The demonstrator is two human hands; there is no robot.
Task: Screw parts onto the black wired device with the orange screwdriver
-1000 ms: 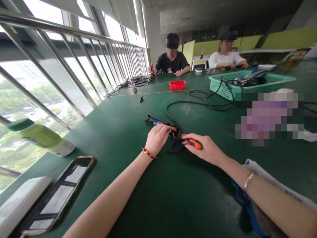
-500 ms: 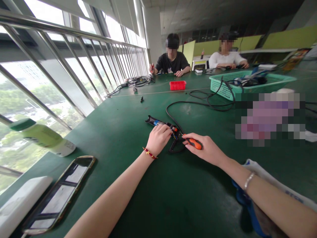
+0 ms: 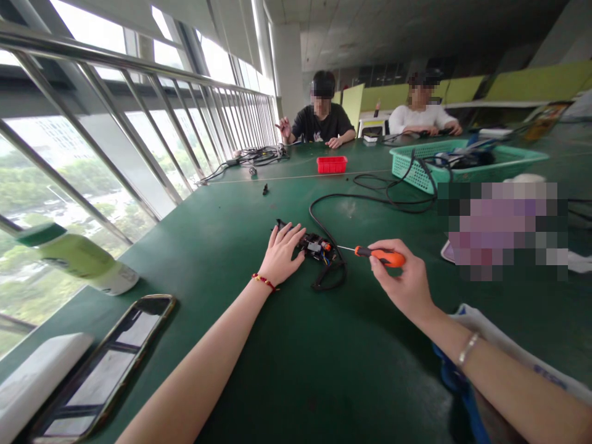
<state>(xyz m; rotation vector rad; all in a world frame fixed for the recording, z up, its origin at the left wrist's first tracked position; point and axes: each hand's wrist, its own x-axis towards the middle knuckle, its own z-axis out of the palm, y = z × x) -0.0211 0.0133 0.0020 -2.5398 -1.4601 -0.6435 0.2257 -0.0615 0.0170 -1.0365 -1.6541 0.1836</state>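
My left hand (image 3: 282, 251) lies over the rear of an opened black power tool (image 3: 319, 246), fingers spread across its casing and partly hiding it. Inside the tool, small electrical parts and coloured wires are exposed, and a black cord runs from it. In my right hand (image 3: 407, 280) is an orange and black screwdriver (image 3: 382, 255), gripped by the handle. Its thin shaft points left, and the tip is close to the tool's front end; whether it touches, I cannot tell.
On the left are a green-capped bottle (image 3: 76, 256), a phone (image 3: 104, 370) and a white box (image 3: 41, 382). Farther off stand a red tray (image 3: 332, 164) and a green basket (image 3: 414, 174). A black cable (image 3: 351, 196) loops across the table. Two people sit at the far side.
My right hand has drawn the screwdriver back to the right, away from the tool's wires. My left hand has shifted left and its fingers have spread out.
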